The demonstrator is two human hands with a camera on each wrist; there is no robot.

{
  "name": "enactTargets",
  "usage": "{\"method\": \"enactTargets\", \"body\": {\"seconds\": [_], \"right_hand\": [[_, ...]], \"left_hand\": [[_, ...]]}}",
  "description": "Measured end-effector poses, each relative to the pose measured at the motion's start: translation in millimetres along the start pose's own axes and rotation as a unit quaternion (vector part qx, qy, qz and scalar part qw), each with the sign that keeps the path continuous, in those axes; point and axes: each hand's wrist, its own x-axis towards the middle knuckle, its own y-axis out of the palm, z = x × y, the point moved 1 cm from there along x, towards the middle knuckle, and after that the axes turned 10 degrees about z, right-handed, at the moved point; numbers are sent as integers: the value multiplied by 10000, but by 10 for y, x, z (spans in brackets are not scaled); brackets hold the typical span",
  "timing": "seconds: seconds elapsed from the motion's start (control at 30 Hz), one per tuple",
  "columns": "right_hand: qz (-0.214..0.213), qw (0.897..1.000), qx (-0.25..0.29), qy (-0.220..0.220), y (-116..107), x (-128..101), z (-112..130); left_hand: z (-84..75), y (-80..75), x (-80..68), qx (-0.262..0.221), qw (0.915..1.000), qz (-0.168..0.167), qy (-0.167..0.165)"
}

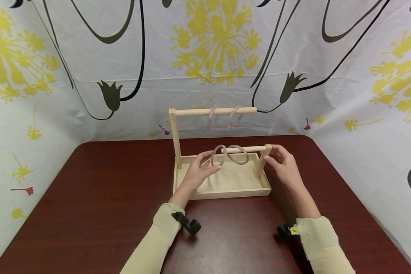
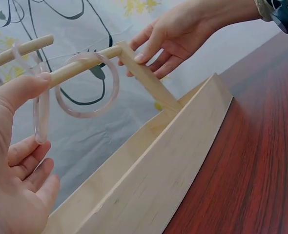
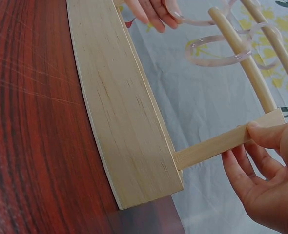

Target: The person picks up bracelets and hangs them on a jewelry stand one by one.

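Pinching a translucent pink bangle [image 1: 218, 155] with my left hand [image 1: 199, 170] at the free end of the lower dowel [image 1: 248, 149], dowel running left-right, ring hanging upright edge-on, my right hand [image 1: 283, 164] gripping the short post [image 1: 263, 160] of the wooden tray stand [image 1: 226, 190].

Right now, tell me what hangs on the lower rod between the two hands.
In the head view, one pale bangle hangs there, between the left hand, pinching another bangle, and the right hand at the post.
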Motion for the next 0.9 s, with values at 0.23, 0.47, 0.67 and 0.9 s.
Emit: {"method": "enactTargets", "body": {"seconds": [0.23,0.47,0.67,0.9], "right_hand": [[-26,10000,-15,-6,-6,-1,13],[-31,10000,5,21,-1,22,-33],[0,9999,19,143,0,7,-9],[-15,9999,1,109,-3,-6,2]], "left_hand": [[13,74,59,-203,9997,94,-23],[27,127,97,-251,9994,209,91],[42,152,124,-187,9995,235,69],[47,195,139,-135,9997,152,156]]}}
